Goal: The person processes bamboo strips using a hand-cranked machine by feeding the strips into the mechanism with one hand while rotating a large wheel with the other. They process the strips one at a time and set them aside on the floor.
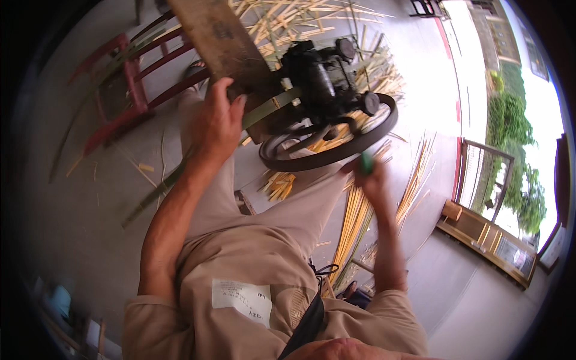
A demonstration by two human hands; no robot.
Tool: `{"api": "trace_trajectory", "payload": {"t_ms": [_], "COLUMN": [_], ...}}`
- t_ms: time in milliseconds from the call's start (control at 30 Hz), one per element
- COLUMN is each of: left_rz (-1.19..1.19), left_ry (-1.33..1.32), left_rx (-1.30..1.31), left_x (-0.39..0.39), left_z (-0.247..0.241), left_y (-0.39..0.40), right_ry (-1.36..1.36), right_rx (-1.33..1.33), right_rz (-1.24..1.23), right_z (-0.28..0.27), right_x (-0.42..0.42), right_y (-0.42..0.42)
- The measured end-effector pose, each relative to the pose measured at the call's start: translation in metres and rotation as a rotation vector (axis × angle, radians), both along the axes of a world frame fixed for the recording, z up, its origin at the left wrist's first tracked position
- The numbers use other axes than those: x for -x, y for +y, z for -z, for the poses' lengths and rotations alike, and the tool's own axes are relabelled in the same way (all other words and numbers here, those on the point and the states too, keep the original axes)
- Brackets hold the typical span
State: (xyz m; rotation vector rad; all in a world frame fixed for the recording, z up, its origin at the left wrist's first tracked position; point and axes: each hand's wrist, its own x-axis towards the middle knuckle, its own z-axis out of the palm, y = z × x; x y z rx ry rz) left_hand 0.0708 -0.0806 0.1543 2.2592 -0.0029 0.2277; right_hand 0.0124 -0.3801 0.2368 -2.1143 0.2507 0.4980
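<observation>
A dark hand-cranked roller machine [315, 83] is fixed near the end of a thick wooden board [225, 40]. A green bamboo strip [272, 108] enters its side. The strip runs back under my left hand [220, 119], which is curled over it beside the board; some fingers are hidden. Behind my left forearm the strip slopes down to the left. My right hand [372, 177], blurred, is closed around a green crank handle [366, 163] at the rim of the dark flywheel [328, 162]. The flywheel hangs over my right thigh.
A red wooden chair [135, 85] stands at the left. Loose split bamboo strips [288, 18] lie on the floor beyond the machine, with a long bundle [353, 220] beside my right leg. A wooden cabinet [488, 247] stands at the right, near the open doorway.
</observation>
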Motion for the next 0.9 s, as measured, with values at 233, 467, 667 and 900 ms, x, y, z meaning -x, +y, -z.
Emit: {"api": "trace_trajectory", "payload": {"t_ms": [233,467,667,900], "left_rz": [0.153,0.218,0.281,0.246], "left_ry": [0.123,0.316,0.740,0.531], "left_rx": [-0.300,-0.104,0.135,0.301], "left_x": [0.081,0.103,0.079,0.080], "left_z": [-0.028,-0.023,-0.022,-0.023], "left_y": [0.084,0.127,0.141,0.116], "right_ry": [-0.148,0.202,-0.059,-0.044], "right_rx": [0.271,-0.252,0.191,0.158], "right_rz": [-0.007,-0.116,-0.137,-0.085], "right_z": [0.221,-0.013,-0.012,-0.008], "right_x": [0.000,0.020,0.032,0.034], "right_y": [-0.066,0.022,0.034,0.047]}}
